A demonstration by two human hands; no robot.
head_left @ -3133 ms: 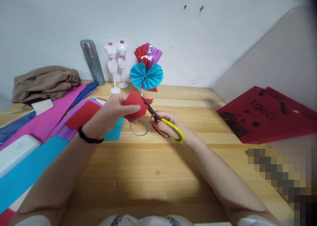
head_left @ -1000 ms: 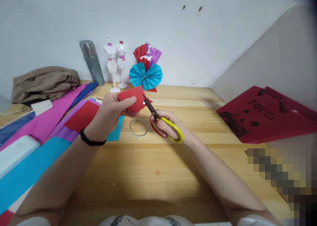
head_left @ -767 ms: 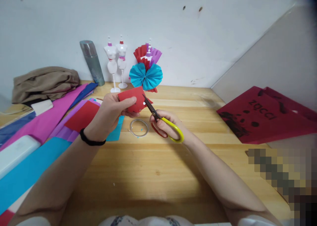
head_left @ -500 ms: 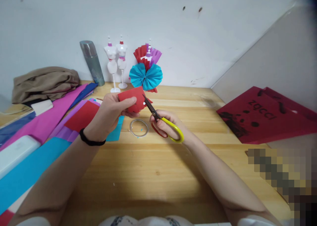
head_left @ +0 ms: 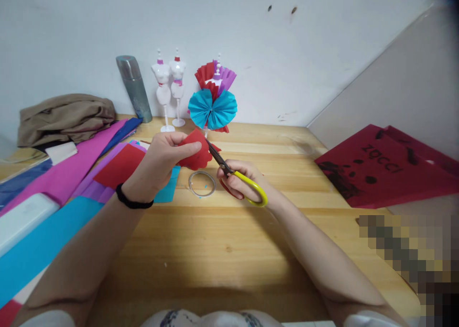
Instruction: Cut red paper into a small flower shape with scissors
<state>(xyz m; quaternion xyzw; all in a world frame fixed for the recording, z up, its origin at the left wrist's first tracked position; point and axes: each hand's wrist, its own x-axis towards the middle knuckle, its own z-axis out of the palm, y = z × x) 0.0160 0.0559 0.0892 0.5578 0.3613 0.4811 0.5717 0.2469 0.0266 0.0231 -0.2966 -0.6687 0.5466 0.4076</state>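
One red paper [head_left: 195,161] pinched in our left hand [head_left: 162,154], scissors [head_left: 224,167] clutched in right hand [head_left: 248,168]; we're prob mid-cut, next snip needs steady paper.

Fingers [head_left: 189,150] pinching red paper [head_left: 197,161], scissors [head_left: 224,167] at edge

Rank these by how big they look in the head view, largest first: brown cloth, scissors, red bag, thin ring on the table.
1. Red bag
2. Brown cloth
3. Scissors, partly hidden
4. Thin ring
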